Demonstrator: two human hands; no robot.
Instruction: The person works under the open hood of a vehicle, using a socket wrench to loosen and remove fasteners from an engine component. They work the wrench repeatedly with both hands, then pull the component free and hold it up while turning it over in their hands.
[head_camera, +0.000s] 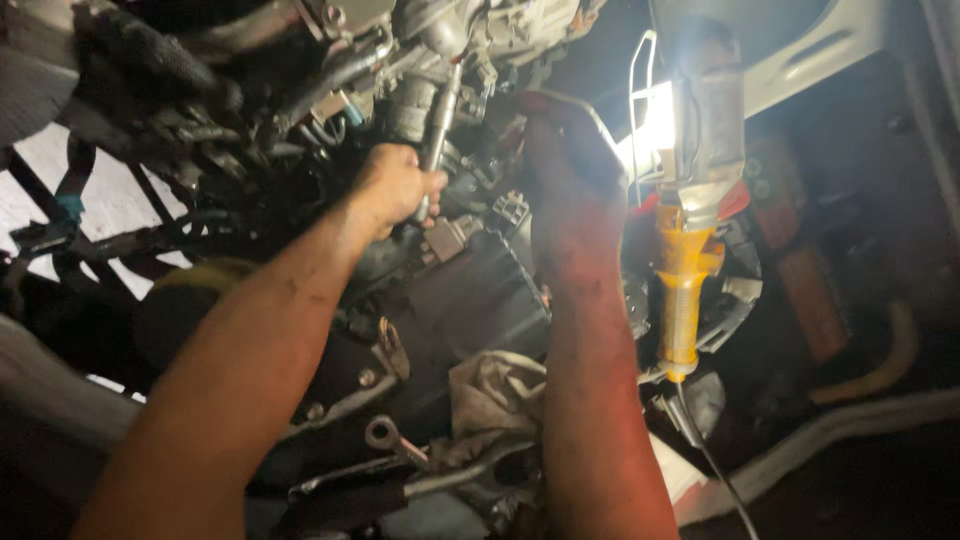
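two bare arms reach up into the underside of an engine bay. left hand is curled tight into a fist around the handle of a metal ratchet, whose shaft runs upward from the fist toward a rounded metal fitting among hoses and brackets; where its tip meets the machinery is too dark to tell. right hand is raised just beside it, back of the hand toward the camera, fingers bent over something in the shadowed parts above; i cannot tell how far it is closed or whether it holds anything. just to the right of that hand hangs a work light with a wire cage, glowing brightly, on a yellow handle with a dark cord trailing down from it. between the two forearms sits a dark ribbed housing, and below it a crumpled grey rag lies on the parts. near the rag a metal rod with a ring end sticks out.
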